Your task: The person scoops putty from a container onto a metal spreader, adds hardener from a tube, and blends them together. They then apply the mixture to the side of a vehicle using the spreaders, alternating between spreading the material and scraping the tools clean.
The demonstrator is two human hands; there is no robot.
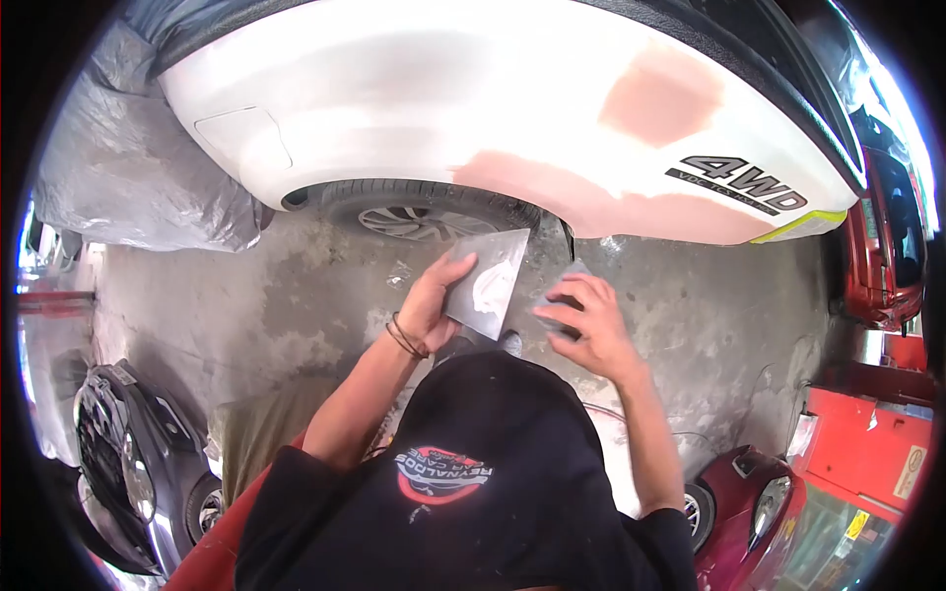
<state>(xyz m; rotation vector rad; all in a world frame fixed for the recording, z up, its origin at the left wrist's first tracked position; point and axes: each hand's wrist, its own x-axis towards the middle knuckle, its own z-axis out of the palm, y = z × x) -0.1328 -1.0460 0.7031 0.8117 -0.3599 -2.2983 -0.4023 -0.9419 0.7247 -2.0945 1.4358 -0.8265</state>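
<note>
My left hand [431,297] holds a flat metal plate [485,286] by its left edge, with a smear of whitish paste on its face. To the right of the plate, apart from it, my right hand [583,317] has its fingers curled round a small grey flat piece [562,300], partly hidden behind them. Above both hands lies the side of a white vehicle [394,89] with pinkish-brown patches [532,187] and a 4WD badge [744,182].
A wheel [414,215] sits under the white panel. Grey plastic sheeting [138,158] hangs at the upper left. A dark car [143,453] stands lower left, a dark red car [754,507] lower right, and a red cabinet [862,443] at the right. The floor [236,325] is stained concrete.
</note>
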